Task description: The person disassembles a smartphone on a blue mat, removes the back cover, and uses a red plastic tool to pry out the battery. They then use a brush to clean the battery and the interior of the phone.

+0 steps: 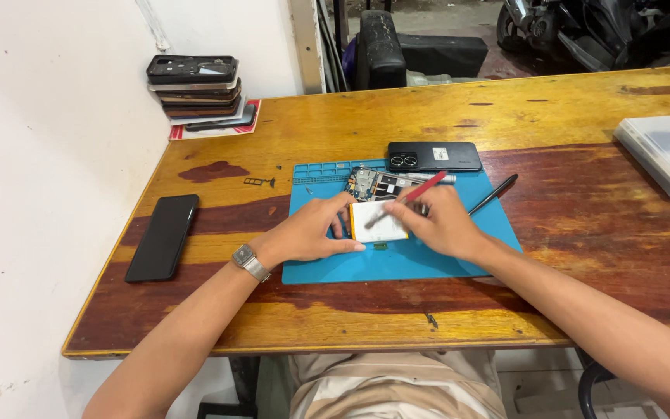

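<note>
On the blue work mat (pixel 428 264), mid tabletop (pixel 583 233), I see the opened phone (pixel 378 203) lying face down, its circuit board bared at the far end and white battery (pixel 380 223) toward me. Left hand (pixel 309 233) steadies the phone's left edge, fingers curled against it, not closed round it. Right hand (pixel 443 223) has its grip clamped on a red pry tool (pixel 409 197), tip resting on the battery's far edge. Step in hand, I judge: working at the battery seat. Next move calls for a shallow, gentle angle, no piercing. Black back cover (pixel 433 156) lies just beyond the mat; black stylus-like tool (pixel 494 194) to the right.
</note>
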